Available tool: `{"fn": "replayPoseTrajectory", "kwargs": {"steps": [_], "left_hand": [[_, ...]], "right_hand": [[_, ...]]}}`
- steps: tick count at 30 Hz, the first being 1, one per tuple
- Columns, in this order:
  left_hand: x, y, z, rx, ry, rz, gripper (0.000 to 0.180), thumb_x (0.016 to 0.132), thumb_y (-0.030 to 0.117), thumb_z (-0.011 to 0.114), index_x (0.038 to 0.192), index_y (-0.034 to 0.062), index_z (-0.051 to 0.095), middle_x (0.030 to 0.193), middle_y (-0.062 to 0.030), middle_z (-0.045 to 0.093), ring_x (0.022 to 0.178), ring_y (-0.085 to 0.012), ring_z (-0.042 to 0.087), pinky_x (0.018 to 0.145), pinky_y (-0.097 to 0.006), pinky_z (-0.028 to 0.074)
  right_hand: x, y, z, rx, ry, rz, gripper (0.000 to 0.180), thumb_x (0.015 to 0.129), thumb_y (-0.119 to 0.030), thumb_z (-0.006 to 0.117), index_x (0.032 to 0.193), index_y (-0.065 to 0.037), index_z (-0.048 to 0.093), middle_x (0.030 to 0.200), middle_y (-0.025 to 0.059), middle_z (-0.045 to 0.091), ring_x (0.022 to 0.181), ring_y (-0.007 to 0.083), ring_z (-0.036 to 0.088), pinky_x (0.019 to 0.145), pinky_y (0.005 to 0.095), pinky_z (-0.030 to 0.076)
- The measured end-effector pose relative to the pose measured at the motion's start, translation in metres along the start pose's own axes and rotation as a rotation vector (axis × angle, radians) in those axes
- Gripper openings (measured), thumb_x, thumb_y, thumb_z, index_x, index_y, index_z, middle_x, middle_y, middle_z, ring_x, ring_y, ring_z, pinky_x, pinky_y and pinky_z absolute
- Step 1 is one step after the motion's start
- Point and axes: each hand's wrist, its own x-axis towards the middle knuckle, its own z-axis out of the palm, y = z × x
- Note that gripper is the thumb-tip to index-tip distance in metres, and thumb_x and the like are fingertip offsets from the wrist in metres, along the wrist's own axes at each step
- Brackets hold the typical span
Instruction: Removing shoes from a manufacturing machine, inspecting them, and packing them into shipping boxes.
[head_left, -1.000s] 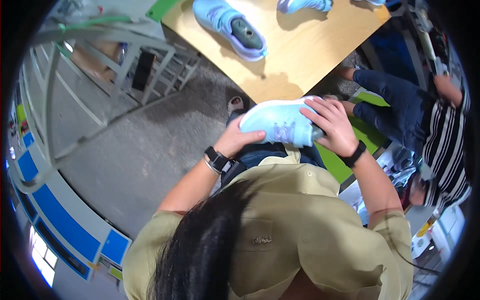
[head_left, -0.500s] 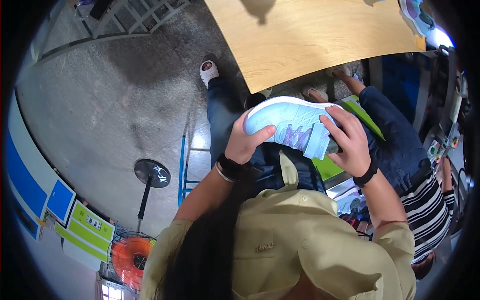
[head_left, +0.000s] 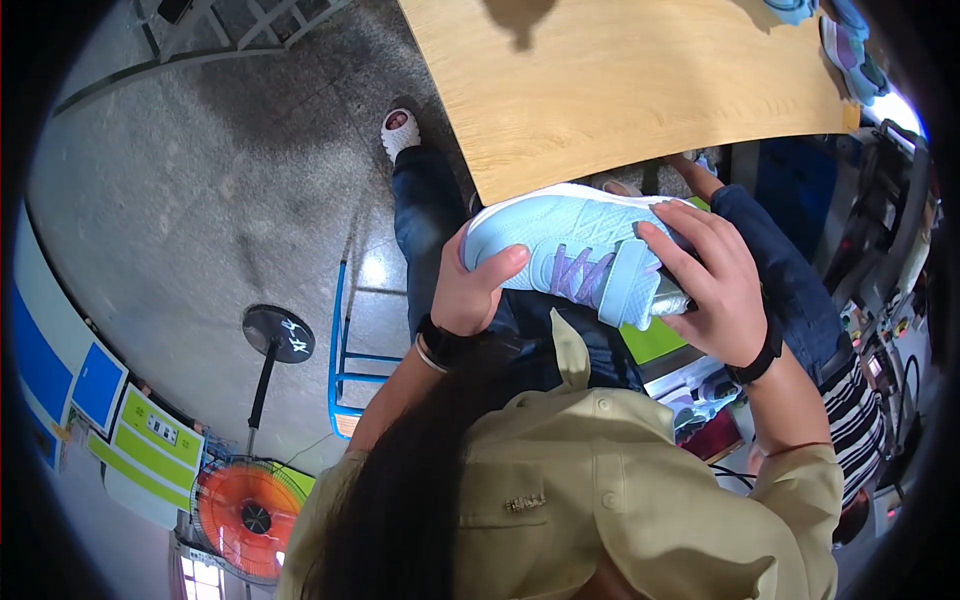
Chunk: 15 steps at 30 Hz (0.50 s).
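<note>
A light blue sneaker [head_left: 560,240] with purple laces, a strap and a white sole is held sideways above my lap. My left hand [head_left: 475,275] is wrapped round its toe, the thumb lying on the upper. Round the heel end is my right hand [head_left: 715,275], with fingers along the sole edge and collar. Something shiny and greyish shows in the shoe's opening beside the right palm; I cannot make out what it is. The toe side of the sole is close to the near edge of the wooden table [head_left: 620,90].
More sneakers [head_left: 850,60] stand at the table's far right. A person in a striped shirt [head_left: 855,430] is close on my right. At left are an orange fan [head_left: 250,515], a round black stand base [head_left: 278,334] and a blue metal frame [head_left: 340,380]. A green surface [head_left: 655,340] lies below the shoe.
The sneaker has shifted slightly left in view, both hands still on it. The view has moved a little, so more shoes show at the table's right.
</note>
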Motion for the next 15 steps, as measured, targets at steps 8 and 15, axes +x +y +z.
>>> {"fn": "replayPoseTrajectory", "kwargs": {"steps": [8, 15], "left_hand": [[0.001, 0.01, 0.006, 0.049, 0.152, -0.039, 0.053, 0.075, 0.012, 0.073, 0.121, -0.0077, 0.056, 0.11, -0.0127, 0.066, 0.101, -0.0187, 0.062, 0.091, -0.031, 0.047], [-0.001, 0.011, 0.003, 0.058, 0.176, -0.125, 0.049, 0.073, 0.015, 0.077, 0.114, -0.0056, 0.061, 0.1, -0.0092, 0.066, 0.093, -0.0156, 0.061, 0.082, -0.029, 0.048]], "right_hand": [[0.019, 0.005, -0.017, 0.117, -0.105, -0.031, 0.078, 0.053, -0.007, 0.076, 0.128, -0.003, 0.057, 0.128, 0.0199, 0.054, 0.114, 0.0401, 0.056, 0.097, 0.0463, 0.045], [0.033, 0.01, -0.029, 0.239, -0.208, -0.062, 0.082, 0.049, -0.007, 0.076, 0.128, 0.002, 0.054, 0.128, 0.0209, 0.055, 0.116, 0.0409, 0.055, 0.098, 0.0488, 0.045]]}}
